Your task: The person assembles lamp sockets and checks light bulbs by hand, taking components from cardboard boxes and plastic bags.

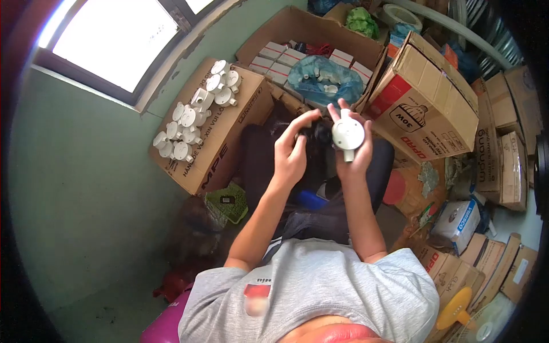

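My left hand [291,155] curls its thumb and fingers around a small black object [315,132], whose exact shape is lost against the dark clothing behind it. A white round plastic box [347,134] with short pipe stubs at top and bottom rests in my right hand [359,157], its flat face toward the camera. The two hands are close together over my lap but apart. To the left, several similar white round boxes [189,117] lie in a cluster on a closed cardboard carton [234,134].
Ahead, an open carton [251,43] holds small white boxes and a blue plastic bag [326,79] of white fittings. A large carton [426,103] stands at the right, more cartons beyond. A green basket [231,203] is low left, below a window [114,40].
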`<action>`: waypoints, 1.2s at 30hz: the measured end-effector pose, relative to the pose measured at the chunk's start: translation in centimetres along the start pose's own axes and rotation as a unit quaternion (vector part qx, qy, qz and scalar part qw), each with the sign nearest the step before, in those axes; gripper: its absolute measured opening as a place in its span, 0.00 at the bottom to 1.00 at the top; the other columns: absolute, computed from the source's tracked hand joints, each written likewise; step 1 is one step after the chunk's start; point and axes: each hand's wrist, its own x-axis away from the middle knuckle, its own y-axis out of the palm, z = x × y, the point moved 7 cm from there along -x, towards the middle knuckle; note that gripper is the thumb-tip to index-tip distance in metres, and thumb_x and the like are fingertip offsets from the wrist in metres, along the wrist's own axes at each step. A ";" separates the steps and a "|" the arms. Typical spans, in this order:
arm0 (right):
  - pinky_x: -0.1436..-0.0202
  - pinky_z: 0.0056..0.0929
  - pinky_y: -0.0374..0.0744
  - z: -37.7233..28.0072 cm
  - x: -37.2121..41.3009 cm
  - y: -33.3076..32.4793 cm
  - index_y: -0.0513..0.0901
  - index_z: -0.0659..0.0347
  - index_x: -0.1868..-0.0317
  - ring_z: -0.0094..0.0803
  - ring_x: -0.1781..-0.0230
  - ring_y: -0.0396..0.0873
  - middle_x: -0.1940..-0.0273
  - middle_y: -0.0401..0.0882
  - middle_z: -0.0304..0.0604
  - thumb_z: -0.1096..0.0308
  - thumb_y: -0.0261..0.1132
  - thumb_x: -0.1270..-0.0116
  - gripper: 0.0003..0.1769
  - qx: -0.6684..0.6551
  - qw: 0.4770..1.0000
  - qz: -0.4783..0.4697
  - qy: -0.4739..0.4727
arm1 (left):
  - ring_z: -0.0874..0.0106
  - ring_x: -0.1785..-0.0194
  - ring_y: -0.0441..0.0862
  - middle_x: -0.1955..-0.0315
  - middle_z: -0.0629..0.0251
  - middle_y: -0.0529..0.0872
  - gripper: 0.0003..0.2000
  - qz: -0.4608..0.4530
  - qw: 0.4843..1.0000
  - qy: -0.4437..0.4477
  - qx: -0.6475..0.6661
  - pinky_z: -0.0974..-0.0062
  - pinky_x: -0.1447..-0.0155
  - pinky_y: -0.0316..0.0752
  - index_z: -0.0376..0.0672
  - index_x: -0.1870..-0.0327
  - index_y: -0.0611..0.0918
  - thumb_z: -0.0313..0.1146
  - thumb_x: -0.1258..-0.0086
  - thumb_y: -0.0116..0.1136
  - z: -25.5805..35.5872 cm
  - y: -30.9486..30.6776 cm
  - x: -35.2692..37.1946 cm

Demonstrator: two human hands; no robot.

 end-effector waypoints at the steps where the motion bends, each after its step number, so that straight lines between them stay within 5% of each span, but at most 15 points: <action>1: 0.15 0.56 0.63 0.7 0.2 0.5 0.82 0.66 0.39 0.64 0.23 0.72 0.21 0.70 0.64 0.48 0.43 0.09 0.30 0.016 1.000 -0.005 -0.020 | 0.64 0.26 0.80 0.34 0.51 0.86 0.29 0.002 0.999 -0.036 0.017 0.67 0.19 0.67 0.31 0.30 0.81 0.13 0.32 0.39 0.0 0.8 -0.1; 5: 0.28 0.64 0.80 -1.0 -1.4 0.8 0.78 0.64 0.41 0.68 0.34 0.81 0.32 0.76 0.61 0.44 0.44 0.10 0.29 0.084 0.985 -0.015 -0.153 | 0.59 0.17 0.69 0.23 0.49 0.75 0.35 -0.028 1.000 0.006 -0.001 0.64 0.14 0.58 0.32 0.21 0.71 0.14 0.34 0.39 0.2 4.8 2.0; 8: 0.35 0.74 0.82 -3.5 -3.6 -0.3 0.78 0.62 0.40 0.70 0.36 0.82 0.30 0.75 0.59 0.44 0.48 0.11 0.27 0.057 0.984 -0.027 -0.169 | 0.58 0.20 0.74 0.28 0.48 0.81 0.32 -0.156 0.987 0.032 -0.015 0.62 0.16 0.62 0.33 0.31 0.82 0.12 0.38 0.41 1.4 4.9 3.3; 10: 0.35 0.76 0.82 -3.3 -3.6 0.3 0.77 0.62 0.39 0.69 0.36 0.81 0.30 0.75 0.62 0.45 0.49 0.11 0.27 0.022 0.989 -0.049 -0.137 | 0.58 0.22 0.77 0.31 0.48 0.84 0.30 -0.146 0.989 0.012 0.010 0.61 0.16 0.64 0.33 0.37 0.86 0.12 0.39 0.41 1.4 4.3 3.1; 12: 0.31 0.72 0.81 -2.4 -1.0 1.1 0.75 0.63 0.38 0.69 0.34 0.80 0.31 0.75 0.65 0.48 0.48 0.10 0.25 0.123 0.987 -0.022 -0.106 | 0.58 0.22 0.76 0.30 0.48 0.83 0.30 0.024 0.997 0.078 -0.017 0.62 0.16 0.64 0.32 0.35 0.85 0.13 0.37 0.40 1.8 1.5 1.1; 14: 0.24 0.58 0.78 -1.3 1.4 2.9 0.74 0.67 0.38 0.60 0.33 0.80 0.34 0.78 0.64 0.56 0.43 0.08 0.22 0.192 0.971 -0.029 -0.141 | 0.57 0.20 0.73 0.29 0.48 0.82 0.28 0.116 0.988 -0.003 0.098 0.59 0.13 0.59 0.32 0.30 0.81 0.22 0.31 0.42 -0.1 0.5 0.2; 16: 0.23 0.55 0.76 -0.9 2.9 3.0 0.75 0.68 0.39 0.54 0.33 0.80 0.35 0.79 0.62 0.58 0.43 0.08 0.22 0.390 0.903 0.048 -0.175 | 0.56 0.17 0.69 0.24 0.48 0.77 0.27 0.020 0.999 0.029 0.035 0.58 0.13 0.56 0.34 0.27 0.79 0.25 0.28 0.45 0.8 2.5 0.5; 18: 0.24 0.54 0.77 -1.7 1.8 3.9 0.74 0.69 0.42 0.52 0.34 0.81 0.39 0.81 0.62 0.63 0.43 0.09 0.18 0.258 0.930 0.003 -0.260 | 0.55 0.14 0.62 0.20 0.48 0.71 0.26 0.006 0.999 0.040 0.012 0.60 0.13 0.56 0.35 0.27 0.79 0.25 0.27 0.48 1.4 4.7 2.4; 20: 0.26 0.61 0.79 -3.7 0.3 3.5 0.72 0.69 0.42 0.57 0.35 0.81 0.40 0.80 0.65 0.65 0.44 0.11 0.16 0.227 0.928 -0.024 -0.294 | 0.56 0.16 0.68 0.23 0.48 0.75 0.25 -0.014 0.999 0.012 0.036 0.61 0.17 0.63 0.34 0.33 0.83 0.16 0.32 0.48 1.0 5.0 3.9; 23: 0.33 0.66 0.85 -5.1 -1.5 0.4 0.71 0.68 0.42 0.66 0.41 0.85 0.39 0.79 0.68 0.65 0.47 0.14 0.14 0.211 0.947 0.048 -0.237 | 0.60 0.29 0.82 0.35 0.49 0.86 0.24 -0.083 0.994 -0.042 0.057 0.66 0.26 0.74 0.32 0.50 0.89 0.06 0.41 0.44 0.1 4.2 6.5; 24: 0.33 0.65 0.86 -4.8 -1.7 0.1 0.71 0.68 0.42 0.66 0.41 0.85 0.39 0.79 0.68 0.66 0.47 0.14 0.14 0.165 0.964 0.056 -0.203 | 0.61 0.31 0.83 0.38 0.49 0.88 0.23 -0.075 0.996 0.018 0.050 0.65 0.25 0.74 0.32 0.52 0.89 0.07 0.40 0.43 0.9 3.5 5.9; 28: 0.33 0.57 0.86 -1.8 1.8 2.2 0.73 0.68 0.42 0.59 0.41 0.86 0.41 0.83 0.65 0.67 0.48 0.14 0.14 0.213 0.971 0.031 -0.099 | 0.55 0.22 0.75 0.30 0.48 0.82 0.26 0.043 0.999 0.031 0.010 0.57 0.15 0.62 0.32 0.36 0.84 0.19 0.33 0.40 1.9 0.7 1.9; 30: 0.30 0.57 0.84 -1.2 2.7 1.5 0.74 0.69 0.41 0.56 0.38 0.84 0.40 0.83 0.65 0.68 0.47 0.14 0.14 0.382 0.912 0.057 -0.140 | 0.51 0.16 0.67 0.25 0.47 0.77 0.29 -0.055 0.993 0.094 -0.049 0.51 0.11 0.53 0.33 0.28 0.78 0.19 0.31 0.40 1.8 2.8 1.9; 32: 0.23 0.60 0.77 -1.1 1.3 2.3 0.73 0.67 0.40 0.60 0.34 0.82 0.38 0.82 0.65 0.66 0.47 0.14 0.14 0.131 0.981 -0.013 -0.140 | 0.46 0.15 0.64 0.24 0.45 0.75 0.30 -0.095 0.977 0.132 -0.140 0.48 0.11 0.50 0.34 0.26 0.77 0.15 0.32 0.43 2.3 4.6 3.9; 36: 0.25 0.67 0.77 -3.1 -1.4 -1.1 0.75 0.61 0.38 0.69 0.32 0.79 0.36 0.81 0.66 0.63 0.49 0.15 0.15 0.075 0.985 0.063 -0.142 | 0.46 0.20 0.74 0.32 0.44 0.84 0.31 -0.165 0.974 0.104 -0.116 0.53 0.17 0.66 0.36 0.36 0.86 0.07 0.41 0.46 2.5 5.3 5.1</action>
